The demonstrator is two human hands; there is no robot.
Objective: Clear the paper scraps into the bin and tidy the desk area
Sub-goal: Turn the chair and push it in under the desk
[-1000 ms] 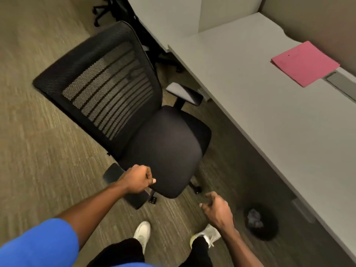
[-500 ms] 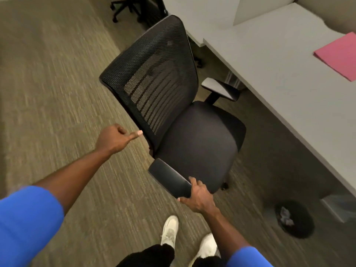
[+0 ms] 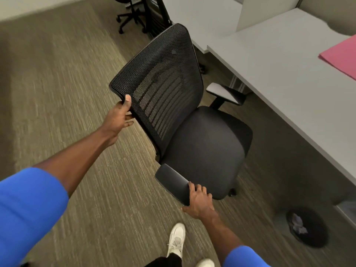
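A: What's different from half a second back?

B: The left hand (image 3: 119, 117). It was hanging free in the air short of the chair; now it has closed on the lower left corner of the mesh backrest (image 3: 161, 89), thumb on the front face, fingers curled behind the edge. The right hand (image 3: 198, 202) is as before, wrapped over the end of the near armrest (image 3: 172, 183) at centre bottom of the frame.

A: So both hands hold the chair (image 3: 204, 149)?

B: Yes, one on the backrest, one on the armrest. A second ago only the left was on the armrest and the right was empty, so the grip has been passed across and then doubled.

A: And the scraps?

B: The bin (image 3: 308, 228) sits on the carpet at lower right, just under the edge of the desk (image 3: 279, 78), with crumpled paper (image 3: 297, 224) already inside. I see no loose scraps on the desk or the floor.

A: Then the clearing looks finished?

B: I'd judge so, at least for what shows. What remains is tidying: the chair stands turned at an angle, apart from the desk, seat pointing toward it. With two holds he can steer it in.

A: Anything else on the desk?

B: A pink folder (image 3: 341, 56) at the right edge of frame, part cut off.
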